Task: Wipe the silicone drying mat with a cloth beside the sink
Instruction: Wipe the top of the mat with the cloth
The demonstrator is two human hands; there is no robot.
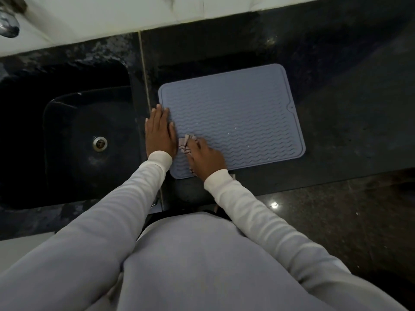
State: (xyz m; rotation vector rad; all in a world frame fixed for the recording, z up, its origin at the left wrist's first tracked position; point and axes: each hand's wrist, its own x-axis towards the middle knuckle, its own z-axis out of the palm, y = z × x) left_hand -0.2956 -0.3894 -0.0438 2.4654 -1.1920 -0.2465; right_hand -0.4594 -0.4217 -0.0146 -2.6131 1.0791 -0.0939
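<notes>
A grey-blue silicone drying mat (238, 113) with wavy ridges lies on the dark stone counter, just right of the sink. My left hand (160, 131) rests flat with fingers spread on the mat's left edge. My right hand (207, 157) presses a small striped cloth (186, 144) onto the mat's near-left part. Most of the cloth is bunched under my fingers, and only its left end shows.
A black sink (67, 131) with a metal drain (100, 143) sits to the left. A metal tap (9, 23) shows at the top left against a white wall. Dark counter (348, 97) runs to the right; glossy floor (336, 209) lies below its front edge.
</notes>
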